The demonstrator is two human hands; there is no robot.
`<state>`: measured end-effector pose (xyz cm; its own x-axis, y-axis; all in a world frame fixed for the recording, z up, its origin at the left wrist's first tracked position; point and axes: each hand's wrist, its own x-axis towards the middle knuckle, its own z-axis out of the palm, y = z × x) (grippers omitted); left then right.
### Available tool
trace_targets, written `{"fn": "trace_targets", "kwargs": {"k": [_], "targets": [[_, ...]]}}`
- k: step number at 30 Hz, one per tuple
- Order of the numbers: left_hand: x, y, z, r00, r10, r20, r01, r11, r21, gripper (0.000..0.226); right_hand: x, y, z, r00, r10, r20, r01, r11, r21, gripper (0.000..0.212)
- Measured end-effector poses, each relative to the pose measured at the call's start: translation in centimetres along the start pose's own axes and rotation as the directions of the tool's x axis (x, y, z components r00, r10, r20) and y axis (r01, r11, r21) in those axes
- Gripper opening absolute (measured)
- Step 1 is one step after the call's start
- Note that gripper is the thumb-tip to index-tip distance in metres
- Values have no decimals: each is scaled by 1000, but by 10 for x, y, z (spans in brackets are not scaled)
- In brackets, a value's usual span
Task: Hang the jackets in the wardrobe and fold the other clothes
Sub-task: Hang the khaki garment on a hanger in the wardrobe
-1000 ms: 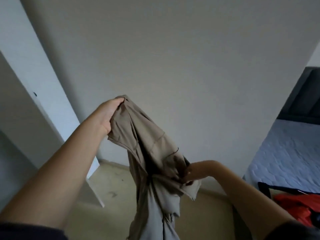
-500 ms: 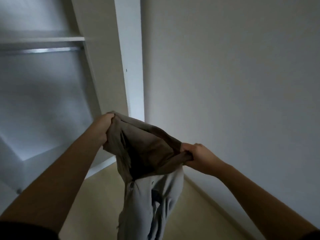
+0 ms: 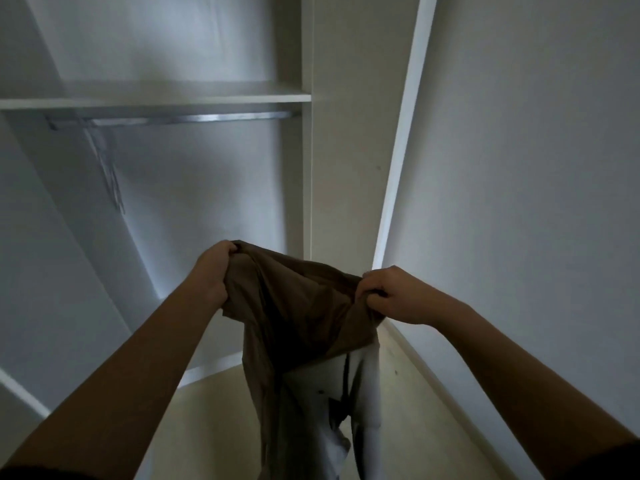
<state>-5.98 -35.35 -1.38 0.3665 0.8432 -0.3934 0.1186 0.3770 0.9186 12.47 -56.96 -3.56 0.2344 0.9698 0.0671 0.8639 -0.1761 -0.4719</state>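
Jacket, tan with a pale lining, held up by its upper edge before the open wardrobe, its length hanging down. The left hand has its fingers curled over one corner, and the right hand pinches bunched cloth at the other. Step in hand, by judgement: presenting the garment for hanging. The next move calls for a hanger and a lift to the rail, well above both hands.

home bedrm | white wardrobe | shelf | hang rail
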Motion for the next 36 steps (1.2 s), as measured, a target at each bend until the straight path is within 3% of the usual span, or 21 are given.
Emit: {"fn": "trace_targets", "kwargs": {"k": [8,13,18,23,27,33,35,36], "targets": [[106,55,-59,998,-3,-57,3,1000,-15,24,150,-17,25,997,62,-50,-58,995,85,36],[169,71,-84,991,-19,-131,4,994,-109,28,243,-16,43,999,49,22,-51,995,82,32],[238,86,-104,982,23,-188,-53,987,-154,27,356,-8,74,978,-23,206,0,994,110,28],[305,108,-126,964,14,-266,-78,969,-233,25,483,-3,99,906,-119,407,60,986,155,22],[352,133,-141,943,-29,-333,-68,959,-276,23,576,-11,119,794,-175,582,124,984,128,23],[402,159,-163,880,-102,-464,-49,952,-302,20,676,-47,145,621,-111,776,126,991,41,26],[412,158,-174,877,-148,-457,-17,941,-338,23,706,-64,149,618,-110,779,87,994,72,24],[417,158,-180,873,-174,-456,8,939,-343,24,721,-74,152,658,-117,743,37,992,124,22]]}}
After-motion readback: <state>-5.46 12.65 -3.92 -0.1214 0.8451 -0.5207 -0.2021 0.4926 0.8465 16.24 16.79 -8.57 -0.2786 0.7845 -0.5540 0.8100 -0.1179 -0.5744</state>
